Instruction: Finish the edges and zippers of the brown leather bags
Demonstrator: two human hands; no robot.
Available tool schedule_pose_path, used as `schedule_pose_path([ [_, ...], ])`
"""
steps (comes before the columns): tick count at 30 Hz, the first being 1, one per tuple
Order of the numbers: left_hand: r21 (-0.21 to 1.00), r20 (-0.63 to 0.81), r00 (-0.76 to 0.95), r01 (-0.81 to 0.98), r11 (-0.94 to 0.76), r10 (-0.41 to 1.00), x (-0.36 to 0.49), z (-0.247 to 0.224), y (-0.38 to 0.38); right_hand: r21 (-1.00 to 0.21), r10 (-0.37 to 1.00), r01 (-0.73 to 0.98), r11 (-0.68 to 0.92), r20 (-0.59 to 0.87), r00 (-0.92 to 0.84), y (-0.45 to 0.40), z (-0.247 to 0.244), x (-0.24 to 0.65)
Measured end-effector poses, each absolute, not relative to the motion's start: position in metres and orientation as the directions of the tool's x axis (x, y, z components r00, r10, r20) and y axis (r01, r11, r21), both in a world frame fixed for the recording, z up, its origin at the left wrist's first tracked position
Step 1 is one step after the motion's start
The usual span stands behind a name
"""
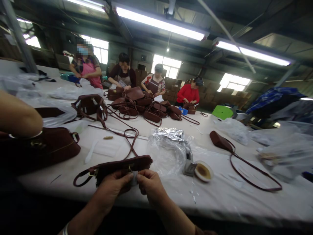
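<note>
A dark brown handbag (139, 161) lies at the table's near edge, its strap running off toward the back. My left hand (111, 186) is closed on the bag's near side, thumb beside a small gold metal fitting (129, 169). Between my hands is a small whitish piece (134, 179), thin like film or paper. My right hand (151, 186) pinches the edge of this piece with thumb and fingertips. A looped handle with a gold ring (81, 181) sticks out on the bag's left. The bag's underside is hidden behind my left hand.
A heap of brown handbags (137, 101) lies mid-table. Crumpled clear plastic (163, 153), a metal block (189, 168) and a round dish (204, 171) stand to the right. At left, a co-worker's arm (19, 114) reaches over a larger bag (58, 145). Several people work across the table.
</note>
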State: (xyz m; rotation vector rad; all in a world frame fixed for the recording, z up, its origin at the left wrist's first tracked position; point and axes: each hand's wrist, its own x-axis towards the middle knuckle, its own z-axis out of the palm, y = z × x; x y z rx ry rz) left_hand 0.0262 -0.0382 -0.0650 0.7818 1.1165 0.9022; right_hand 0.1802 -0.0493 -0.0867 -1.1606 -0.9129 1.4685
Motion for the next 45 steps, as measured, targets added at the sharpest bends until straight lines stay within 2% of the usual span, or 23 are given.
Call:
schedule_pose_path([
  [6, 0.929, -0.323, 0.063, -0.172, 0.329, 0.944, 0.034, -0.075, -0.033, -1.0, 0.998, 0.029, 0.006, 0.007, 0.06, -0.051, -0.081, 0.179],
  [12, 0.898, -0.326, 0.117, -0.273, 0.346, 0.938, 0.028, -0.066, -0.031, -0.965, 0.984, 0.247, 0.09, 0.125, 0.128, -0.051, -0.085, 0.182],
  [16, 0.88, -0.364, 0.148, -0.268, 0.391, 0.92, 0.021, -0.061, -0.028, -0.929, 0.987, 0.351, 0.115, 0.146, 0.063, -0.053, -0.089, 0.182],
  [20, 0.876, -0.363, 0.184, -0.266, 0.402, 0.913, 0.018, -0.063, -0.025, -0.943, 0.999, 0.331, 0.036, 0.043, 0.015, -0.051, -0.086, 0.178],
  [27, 0.848, -0.378, 0.227, -0.305, 0.434, 0.898, 0.02, -0.061, -0.026, -0.983, 0.997, 0.168, -0.07, -0.066, 0.032, -0.043, -0.084, 0.171],
  [37, 0.854, -0.344, 0.257, -0.313, 0.415, 0.903, 0.016, -0.072, -0.023, -0.988, 0.996, 0.122, -0.09, -0.085, 0.04, -0.044, -0.076, 0.171],
  [41, 0.837, -0.36, 0.236, -0.347, 0.424, 0.903, 0.02, -0.07, -0.022, -0.987, 0.997, 0.146, -0.071, -0.069, 0.018, -0.044, -0.078, 0.169],
  [45, 0.816, -0.382, 0.23, -0.371, 0.443, 0.895, 0.021, -0.065, -0.024, -0.993, 0.997, 0.092, -0.076, -0.076, 0.006, -0.041, -0.084, 0.167],
])
